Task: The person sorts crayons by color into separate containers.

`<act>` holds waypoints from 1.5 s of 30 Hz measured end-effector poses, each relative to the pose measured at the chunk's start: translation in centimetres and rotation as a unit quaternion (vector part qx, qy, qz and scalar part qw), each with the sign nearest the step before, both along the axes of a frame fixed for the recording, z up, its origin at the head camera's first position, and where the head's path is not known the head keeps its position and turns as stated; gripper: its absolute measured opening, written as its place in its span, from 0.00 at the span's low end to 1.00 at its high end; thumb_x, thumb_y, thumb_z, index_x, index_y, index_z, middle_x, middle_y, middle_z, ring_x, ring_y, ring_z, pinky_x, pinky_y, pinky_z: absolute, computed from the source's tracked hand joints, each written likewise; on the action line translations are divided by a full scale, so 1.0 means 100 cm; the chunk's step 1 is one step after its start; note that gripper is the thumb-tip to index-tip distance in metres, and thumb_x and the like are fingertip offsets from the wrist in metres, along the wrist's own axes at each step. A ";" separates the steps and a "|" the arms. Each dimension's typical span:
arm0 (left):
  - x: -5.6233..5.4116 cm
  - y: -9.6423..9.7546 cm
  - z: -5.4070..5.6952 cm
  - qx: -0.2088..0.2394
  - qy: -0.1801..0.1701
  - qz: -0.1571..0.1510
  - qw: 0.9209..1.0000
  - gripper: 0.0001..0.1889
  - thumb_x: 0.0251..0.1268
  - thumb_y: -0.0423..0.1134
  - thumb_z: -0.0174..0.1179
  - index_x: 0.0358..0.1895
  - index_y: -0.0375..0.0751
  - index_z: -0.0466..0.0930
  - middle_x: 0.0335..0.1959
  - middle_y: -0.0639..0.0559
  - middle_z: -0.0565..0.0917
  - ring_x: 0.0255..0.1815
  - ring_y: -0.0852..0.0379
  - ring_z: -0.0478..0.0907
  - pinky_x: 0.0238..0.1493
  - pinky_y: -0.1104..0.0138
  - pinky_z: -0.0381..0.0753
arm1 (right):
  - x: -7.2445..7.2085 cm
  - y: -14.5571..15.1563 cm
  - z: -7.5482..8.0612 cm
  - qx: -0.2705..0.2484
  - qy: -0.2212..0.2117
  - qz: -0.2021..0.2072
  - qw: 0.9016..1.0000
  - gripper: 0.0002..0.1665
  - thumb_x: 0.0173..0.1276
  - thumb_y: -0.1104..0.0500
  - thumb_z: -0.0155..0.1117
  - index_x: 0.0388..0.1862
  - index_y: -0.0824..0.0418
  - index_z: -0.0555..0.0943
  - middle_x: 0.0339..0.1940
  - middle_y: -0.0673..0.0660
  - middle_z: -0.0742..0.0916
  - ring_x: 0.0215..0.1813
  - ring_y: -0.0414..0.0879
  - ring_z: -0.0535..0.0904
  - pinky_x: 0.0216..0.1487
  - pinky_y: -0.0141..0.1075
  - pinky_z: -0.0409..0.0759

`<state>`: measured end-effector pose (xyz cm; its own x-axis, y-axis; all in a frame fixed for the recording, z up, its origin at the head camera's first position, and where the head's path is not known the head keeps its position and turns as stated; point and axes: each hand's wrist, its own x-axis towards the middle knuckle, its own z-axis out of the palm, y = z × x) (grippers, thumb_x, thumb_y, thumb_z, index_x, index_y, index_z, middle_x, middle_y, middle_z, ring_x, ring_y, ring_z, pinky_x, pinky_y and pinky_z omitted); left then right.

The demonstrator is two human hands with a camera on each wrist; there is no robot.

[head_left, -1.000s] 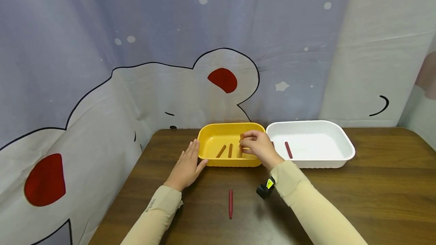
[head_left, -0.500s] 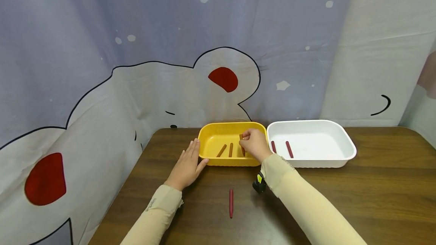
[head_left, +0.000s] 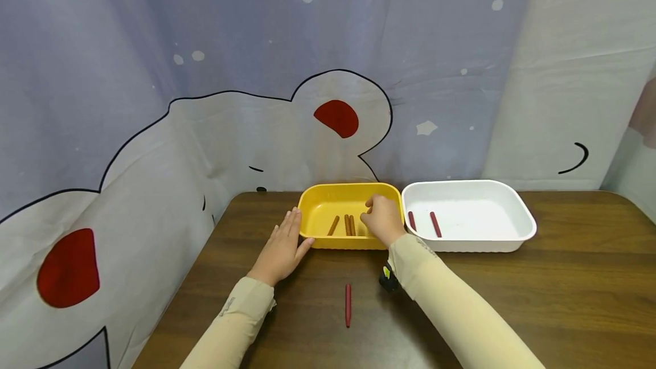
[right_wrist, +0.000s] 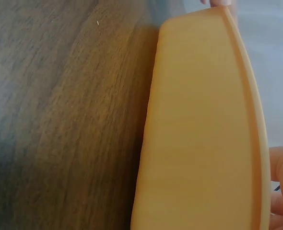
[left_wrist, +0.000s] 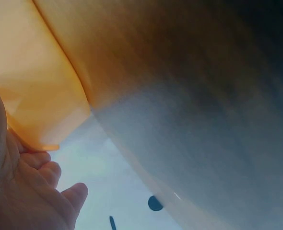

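Flat against the left end of the yellow tray (head_left: 353,242) lies my left hand (head_left: 279,252), fingers straight, thumb at the front rim. In the left wrist view, its fingertips touch the tray's edge. My right hand (head_left: 383,218) reaches over the tray's right part, with thumb and index finger apart and nothing visible between them. Three brown crayons lie in the tray: a slanted crayon (head_left: 333,225) on the left, then a middle crayon (head_left: 347,225) and a right crayon (head_left: 352,225) side by side. The right wrist view shows the tray's outer wall (right_wrist: 199,120).
A white tray (head_left: 482,245) stands right beside the yellow one, with two dark red crayons inside, one of them a crayon (head_left: 435,224) near its left side. Another dark red crayon (head_left: 348,305) lies on the wooden table (head_left: 574,278) in front. A printed curtain (head_left: 246,44) hangs behind.
My right hand has let go of the brown crayon it held, which now lies beside the middle one in the yellow tray. The left hand stays in place.
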<state>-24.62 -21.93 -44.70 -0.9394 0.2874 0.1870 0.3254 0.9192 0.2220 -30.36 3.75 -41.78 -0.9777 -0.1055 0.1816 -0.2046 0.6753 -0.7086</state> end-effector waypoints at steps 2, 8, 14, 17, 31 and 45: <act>0.000 0.000 0.000 -0.005 -0.002 0.002 1.000 0.41 0.81 0.56 0.46 0.80 0.28 0.45 0.81 0.34 0.51 0.82 0.41 0.48 0.75 0.41 0.56 | 0.001 0.001 0.000 -0.009 0.004 0.004 1.000 0.14 0.63 0.66 0.67 0.47 0.73 0.82 0.34 0.62 0.86 0.35 0.54 0.81 0.41 0.46 0.82; 0.000 0.001 0.000 0.001 -0.003 0.000 1.000 0.41 0.81 0.56 0.47 0.80 0.28 0.45 0.81 0.35 0.50 0.82 0.41 0.48 0.76 0.41 0.55 | 0.012 0.004 0.004 -0.050 0.025 0.026 0.998 0.12 0.64 0.66 0.65 0.46 0.71 0.82 0.36 0.61 0.86 0.38 0.55 0.82 0.43 0.47 0.83; -0.001 0.000 -0.001 -0.007 -0.016 0.007 1.000 0.42 0.81 0.57 0.46 0.81 0.30 0.43 0.82 0.35 0.49 0.83 0.43 0.46 0.76 0.42 0.54 | 0.027 0.010 0.005 -0.085 0.067 0.036 0.993 0.10 0.62 0.67 0.64 0.43 0.69 0.83 0.34 0.60 0.87 0.38 0.53 0.84 0.45 0.46 0.84; -0.001 -0.001 -0.001 -0.008 -0.019 0.006 1.000 0.42 0.81 0.57 0.46 0.81 0.30 0.43 0.82 0.36 0.49 0.83 0.43 0.45 0.76 0.42 0.54 | 0.036 0.013 0.005 -0.103 0.090 0.039 0.990 0.09 0.62 0.68 0.65 0.42 0.68 0.83 0.33 0.59 0.87 0.37 0.52 0.84 0.45 0.46 0.84; 0.001 0.000 -0.001 0.001 0.000 0.001 1.000 0.41 0.82 0.56 0.46 0.81 0.29 0.45 0.82 0.36 0.49 0.82 0.41 0.47 0.76 0.41 0.55 | 0.085 0.016 -0.002 -0.139 0.070 0.070 0.985 0.09 0.61 0.69 0.70 0.42 0.65 0.85 0.34 0.53 0.87 0.36 0.43 0.83 0.42 0.39 0.85; 0.001 0.000 0.000 -0.002 0.002 0.001 1.000 0.41 0.81 0.56 0.47 0.80 0.28 0.45 0.82 0.35 0.50 0.82 0.42 0.48 0.76 0.42 0.55 | 0.108 0.002 -0.021 -0.099 0.009 0.115 0.988 0.07 0.58 0.70 0.72 0.36 0.66 0.83 0.29 0.51 0.85 0.32 0.41 0.80 0.36 0.32 0.81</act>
